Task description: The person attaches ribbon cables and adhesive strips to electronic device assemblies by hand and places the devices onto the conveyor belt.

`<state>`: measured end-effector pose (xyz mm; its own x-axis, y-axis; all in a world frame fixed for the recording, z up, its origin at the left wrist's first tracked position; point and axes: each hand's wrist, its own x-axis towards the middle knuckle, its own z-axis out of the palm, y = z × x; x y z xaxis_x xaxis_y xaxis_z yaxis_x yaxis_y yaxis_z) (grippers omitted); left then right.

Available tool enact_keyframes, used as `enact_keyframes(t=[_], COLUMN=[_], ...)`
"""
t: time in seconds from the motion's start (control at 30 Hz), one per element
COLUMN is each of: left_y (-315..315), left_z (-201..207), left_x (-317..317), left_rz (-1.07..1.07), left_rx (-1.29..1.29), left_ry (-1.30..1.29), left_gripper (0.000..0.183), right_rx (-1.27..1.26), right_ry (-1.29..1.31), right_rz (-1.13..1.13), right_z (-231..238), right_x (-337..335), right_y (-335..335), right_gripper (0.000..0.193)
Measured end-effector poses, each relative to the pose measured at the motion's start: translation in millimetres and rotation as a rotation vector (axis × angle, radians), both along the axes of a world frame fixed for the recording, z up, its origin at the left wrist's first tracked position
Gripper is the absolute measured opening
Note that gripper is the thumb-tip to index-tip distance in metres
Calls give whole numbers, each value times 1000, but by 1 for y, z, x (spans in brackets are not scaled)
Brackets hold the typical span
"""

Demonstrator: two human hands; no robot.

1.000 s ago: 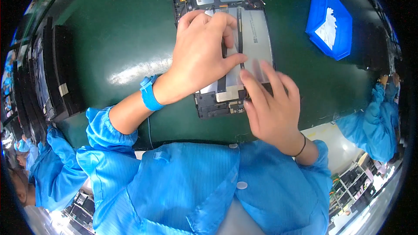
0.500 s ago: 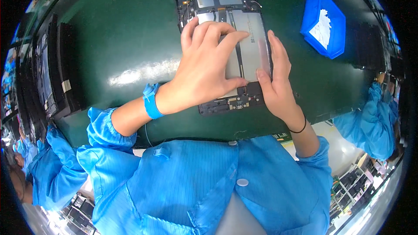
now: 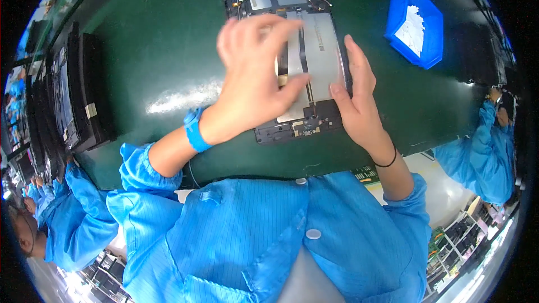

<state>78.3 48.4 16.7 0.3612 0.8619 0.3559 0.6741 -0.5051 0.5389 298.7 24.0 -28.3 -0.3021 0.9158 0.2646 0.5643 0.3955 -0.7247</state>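
An opened tablet lies on the green table with its inside up, showing flat silver-grey battery packs, a black frame and thin cables. Over its left half hovers my left hand, smeared by motion, with thumb and fingers apart and nothing seen between them. It covers part of the tablet's left side. Along the right edge, my right hand holds the tablet, its thumb on the rim and its fingers stretched up beside it. A blue band circles my left wrist.
A blue plastic bin with white scraps inside stands at the right on the green table. Dark panels stand in a stack at the left. People in blue smocks sit on both sides.
My left hand has lifted off the battery area and moved a little left and up, its fingers now blurred. My right hand stays on the tablet's right edge.
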Motion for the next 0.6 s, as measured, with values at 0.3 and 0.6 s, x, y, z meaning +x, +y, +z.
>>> enact_keyframes(t=[0.3, 0.6], left_y=[-64, -53], left_z=[-22, -11], left_x=[-57, -52], left_rz=[113, 122], left_rx=[-215, -505], left_ry=[341, -1100], left_gripper=[71, 75], right_rx=[-144, -394], right_ry=[53, 113], right_rz=[-31, 251], right_z=[-1, 70], right_x=[-5, -28], right_y=[-4, 92], right_gripper=[66, 50])
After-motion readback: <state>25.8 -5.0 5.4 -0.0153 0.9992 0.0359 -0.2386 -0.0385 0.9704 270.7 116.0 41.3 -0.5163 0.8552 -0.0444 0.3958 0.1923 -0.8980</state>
